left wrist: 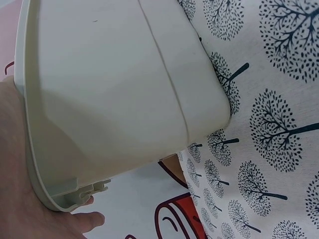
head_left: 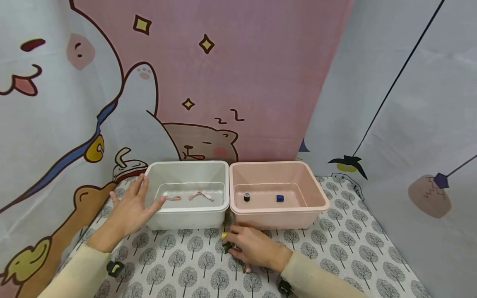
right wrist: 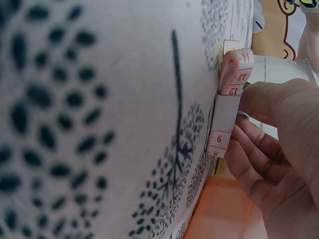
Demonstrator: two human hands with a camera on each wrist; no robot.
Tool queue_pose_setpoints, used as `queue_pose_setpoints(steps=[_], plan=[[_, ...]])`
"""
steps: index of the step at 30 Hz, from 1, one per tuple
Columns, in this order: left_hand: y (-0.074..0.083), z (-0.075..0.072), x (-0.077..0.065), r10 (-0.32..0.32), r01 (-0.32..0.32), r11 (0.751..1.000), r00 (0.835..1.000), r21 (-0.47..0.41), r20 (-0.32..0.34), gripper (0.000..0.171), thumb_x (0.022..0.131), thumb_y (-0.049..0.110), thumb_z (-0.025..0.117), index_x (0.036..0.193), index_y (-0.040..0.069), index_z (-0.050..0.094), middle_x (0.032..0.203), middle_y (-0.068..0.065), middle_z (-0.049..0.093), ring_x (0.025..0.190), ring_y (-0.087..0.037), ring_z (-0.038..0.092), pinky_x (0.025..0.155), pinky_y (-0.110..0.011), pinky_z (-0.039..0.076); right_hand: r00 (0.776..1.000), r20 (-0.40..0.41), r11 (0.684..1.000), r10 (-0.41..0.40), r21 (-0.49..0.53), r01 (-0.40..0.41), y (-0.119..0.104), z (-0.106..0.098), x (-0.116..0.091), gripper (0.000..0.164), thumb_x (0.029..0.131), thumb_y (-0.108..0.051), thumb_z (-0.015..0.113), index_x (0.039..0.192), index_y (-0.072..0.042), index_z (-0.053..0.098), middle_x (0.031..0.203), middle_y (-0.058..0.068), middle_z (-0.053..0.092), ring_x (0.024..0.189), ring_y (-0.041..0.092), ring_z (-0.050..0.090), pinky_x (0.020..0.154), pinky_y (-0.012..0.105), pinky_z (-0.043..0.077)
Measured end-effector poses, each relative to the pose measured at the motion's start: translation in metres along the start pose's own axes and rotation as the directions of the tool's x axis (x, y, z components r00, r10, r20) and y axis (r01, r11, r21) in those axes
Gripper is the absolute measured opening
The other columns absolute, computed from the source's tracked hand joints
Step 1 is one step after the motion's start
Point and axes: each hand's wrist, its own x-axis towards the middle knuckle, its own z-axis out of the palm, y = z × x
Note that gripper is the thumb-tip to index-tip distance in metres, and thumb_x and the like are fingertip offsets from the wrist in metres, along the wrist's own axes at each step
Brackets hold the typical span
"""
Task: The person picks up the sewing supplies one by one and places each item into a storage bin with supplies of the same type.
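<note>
My left hand (head_left: 130, 209) rests against the left front corner of the white bin (head_left: 188, 219), fingers spread along its rim. In the left wrist view the bin's wall (left wrist: 109, 99) fills much of the picture. My right hand (head_left: 257, 246), in front of the bins, pinches a dark green thread spool (head_left: 226, 247) between thumb and fingers; the spool is mostly hidden in the right wrist view. Just beyond the fingertips is a yellow spool (head_left: 224, 235). A folded measuring tape (right wrist: 227, 109) with a white band lies on the cloth beside the hand.
Inside the white bin lie a small folded tape (head_left: 172, 198) and a second tape (head_left: 201, 195), bent open. Beside it, the pink bin (head_left: 279, 219) holds a black spool (head_left: 246, 197) and a blue spool (head_left: 279, 198). A tree-patterned cloth (head_left: 197, 265) covers the table.
</note>
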Motion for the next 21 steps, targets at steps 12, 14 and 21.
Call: queue_pose_setpoints(steps=[12,14,21], plan=[[-0.0005,-0.0007,-0.0013,0.012,-0.012,1.0,1.0,0.004,-0.008,0.113,0.115,0.076,0.048,0.182,-0.009,0.017,0.192,-0.036,0.011,0.177,-0.066,0.013,0.117,-0.108,-0.006,1.0,-0.005,1.0,-0.014,0.001,0.014,-0.0009,-0.0012,0.0,0.029,0.107,-0.025,0.087,0.136,-0.021,0.083,0.132,-0.005,0.078,0.115,0.004,0.077,0.101,0.017,0.065],[-0.0009,-0.0004,-0.0011,0.013,-0.013,1.0,1.0,0.005,-0.009,0.112,0.115,0.076,0.048,0.182,-0.009,0.017,0.192,-0.036,0.011,0.177,-0.066,0.013,0.117,-0.108,-0.006,1.0,-0.005,1.0,-0.011,0.004,0.011,-0.0013,-0.0017,0.0,0.029,0.108,-0.025,0.087,0.136,-0.021,0.083,0.131,-0.005,0.078,0.113,0.003,0.076,0.101,0.016,0.064],[-0.0013,0.0001,-0.0011,0.015,-0.015,1.0,1.0,0.0,-0.01,0.112,0.115,0.076,0.048,0.182,-0.009,0.017,0.192,-0.037,0.011,0.176,-0.066,0.013,0.117,-0.108,-0.006,1.0,-0.014,1.0,-0.001,0.015,0.001,-0.0021,-0.003,-0.0009,0.029,0.108,-0.026,0.087,0.137,-0.022,0.084,0.131,-0.004,0.078,0.11,0.002,0.076,0.101,0.016,0.064]])
